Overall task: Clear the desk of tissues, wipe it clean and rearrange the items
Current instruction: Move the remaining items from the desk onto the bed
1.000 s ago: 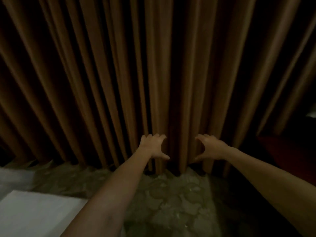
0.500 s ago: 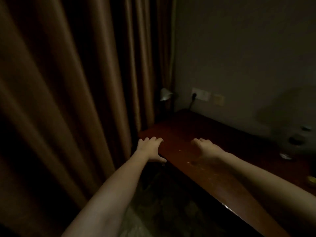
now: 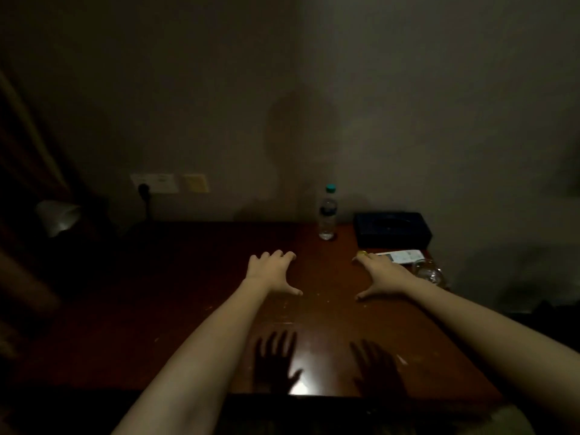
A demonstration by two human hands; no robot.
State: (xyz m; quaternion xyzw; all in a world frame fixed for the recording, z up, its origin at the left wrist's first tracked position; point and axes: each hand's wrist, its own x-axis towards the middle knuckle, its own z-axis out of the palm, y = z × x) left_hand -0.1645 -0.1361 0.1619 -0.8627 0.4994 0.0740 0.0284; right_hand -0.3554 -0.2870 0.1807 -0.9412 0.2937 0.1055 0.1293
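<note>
Over the near half of the reddish desk (image 3: 194,309), the left hand (image 3: 271,273) and right hand (image 3: 381,274) hover with fingers spread, gripping nothing. The job looks barely begun: no loose tissue shows in the gloom, so finding one comes next. Beyond, a glass (image 3: 428,271), white card (image 3: 401,255), water bottle (image 3: 327,215) and dark box (image 3: 392,229) (likely the tissue holder) crowd the far right corner.

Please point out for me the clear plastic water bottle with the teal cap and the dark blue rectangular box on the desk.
Clear plastic water bottle with teal cap (image 3: 327,221): head view, on its body.
Dark blue rectangular box (image 3: 389,222): head view, on its top face.
</note>
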